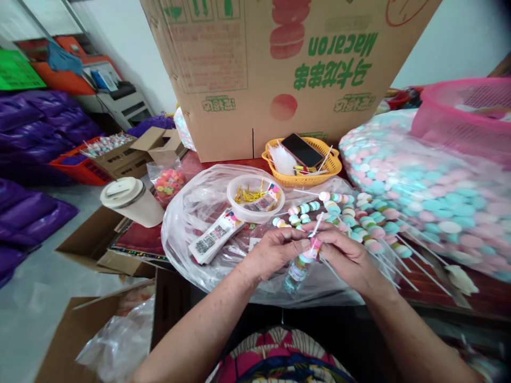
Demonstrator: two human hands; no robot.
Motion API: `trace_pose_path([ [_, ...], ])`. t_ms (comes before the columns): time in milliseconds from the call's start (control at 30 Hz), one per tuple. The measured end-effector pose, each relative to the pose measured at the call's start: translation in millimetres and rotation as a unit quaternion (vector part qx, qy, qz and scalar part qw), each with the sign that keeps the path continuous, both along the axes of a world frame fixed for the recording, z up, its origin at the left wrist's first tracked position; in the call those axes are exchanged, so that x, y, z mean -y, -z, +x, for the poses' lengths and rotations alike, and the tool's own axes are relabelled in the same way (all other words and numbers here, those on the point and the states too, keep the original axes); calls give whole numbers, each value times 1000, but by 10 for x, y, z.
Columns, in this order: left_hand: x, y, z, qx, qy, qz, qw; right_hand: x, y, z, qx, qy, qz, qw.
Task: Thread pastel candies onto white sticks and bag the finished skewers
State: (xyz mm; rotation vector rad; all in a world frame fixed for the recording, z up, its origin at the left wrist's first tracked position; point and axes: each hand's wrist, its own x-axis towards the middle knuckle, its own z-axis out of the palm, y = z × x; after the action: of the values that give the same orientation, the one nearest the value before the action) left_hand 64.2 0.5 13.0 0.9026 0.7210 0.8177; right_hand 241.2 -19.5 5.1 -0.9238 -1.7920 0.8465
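Between my two hands is a wrapped candy skewer (pixel 298 269), its bagged end pointing down toward me and its white stick upward. My left hand (pixel 279 249) pinches the gathered neck of the bag from the left, beside a pink printed label. On the other side, the fingers of my right hand (pixel 344 250) close on the same neck and label. Just beyond and to the right lie several unwrapped candy skewers (pixel 369 221) on clear plastic. A round tub (pixel 255 214) holds gold twist ties and a label. Left of it rests a stack of printed labels (pixel 217 236).
A large cardboard box (pixel 255 122) stands at the back. Before it sits a yellow basket (pixel 335 169) with a phone (pixel 302 150) and white sticks. A big bag of pastel candies (pixel 447 202) fills the right, under a pink basket (pixel 463 114). A lidded cup (pixel 136 205) stands left.
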Motion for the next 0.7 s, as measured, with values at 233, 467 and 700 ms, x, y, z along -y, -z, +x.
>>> trace_pose_path([
  [233,-64,-49,65,-38,-108,40,993,-6,-67,90,114,0,32,993],
  [467,19,-21,124,-18,-192,54,980,118,-98,19,223,35,64,972],
  [700,137,17,173,-30,-184,69,980,167,-218,-61,261,16,9,965],
])
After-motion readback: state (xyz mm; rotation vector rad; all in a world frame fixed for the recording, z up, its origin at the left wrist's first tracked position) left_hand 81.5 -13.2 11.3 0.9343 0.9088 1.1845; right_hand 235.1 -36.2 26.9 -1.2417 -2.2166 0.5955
